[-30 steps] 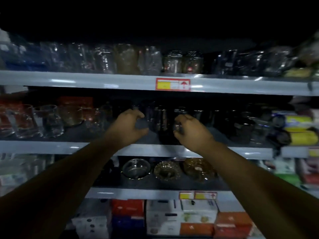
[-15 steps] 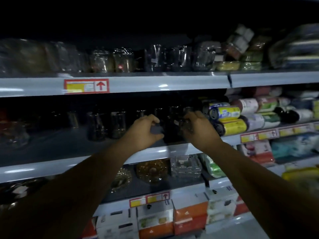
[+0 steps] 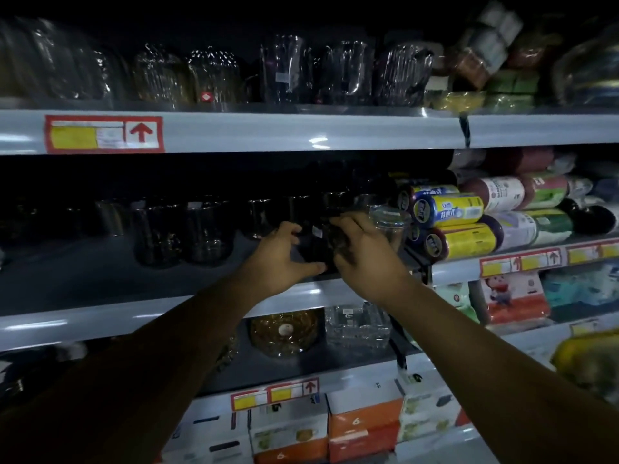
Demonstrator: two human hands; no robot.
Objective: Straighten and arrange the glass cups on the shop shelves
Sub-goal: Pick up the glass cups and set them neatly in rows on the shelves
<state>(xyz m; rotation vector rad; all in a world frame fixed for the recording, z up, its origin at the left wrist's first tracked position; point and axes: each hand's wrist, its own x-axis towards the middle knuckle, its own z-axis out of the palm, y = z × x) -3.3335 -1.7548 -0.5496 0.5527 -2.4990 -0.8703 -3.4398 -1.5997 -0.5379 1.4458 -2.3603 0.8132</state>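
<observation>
left hand (image 3: 278,259) and right hand (image 3: 365,259) curl round one dark cup (image 3: 316,244) between them, near the shelf (image 3: 100,318) edge. a clear cup (image 3: 390,226) stands just beyond the right hand. more cups (image 3: 182,232) stand left of the left hand, farther back.

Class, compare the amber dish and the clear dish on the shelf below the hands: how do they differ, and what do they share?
The amber dish is golden-brown; the clear dish is colourless. The amber dish looks round; the clear dish is square-sided. The amber dish sits left of the clear dish. Both are patterned glass, side by side on one shelf.
</observation>
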